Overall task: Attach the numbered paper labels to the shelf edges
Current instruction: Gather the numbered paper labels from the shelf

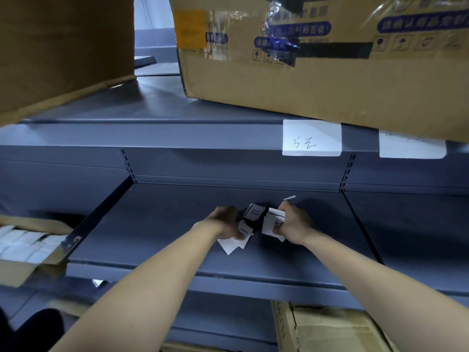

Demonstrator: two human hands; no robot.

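Partly hidden — paper labels [254, 214] pinched by left hand [226, 221], right hand [295, 222].

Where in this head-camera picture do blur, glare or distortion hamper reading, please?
Head view: print on the taped cardboard box is blurred; the attached label is bright yet legible; the wide lens bows the shelf edge; the loose labels look sharp.

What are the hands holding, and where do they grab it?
Both hold paper labels: the left hand grips a few by their upper ends, the right hand pinches others along their right edge.
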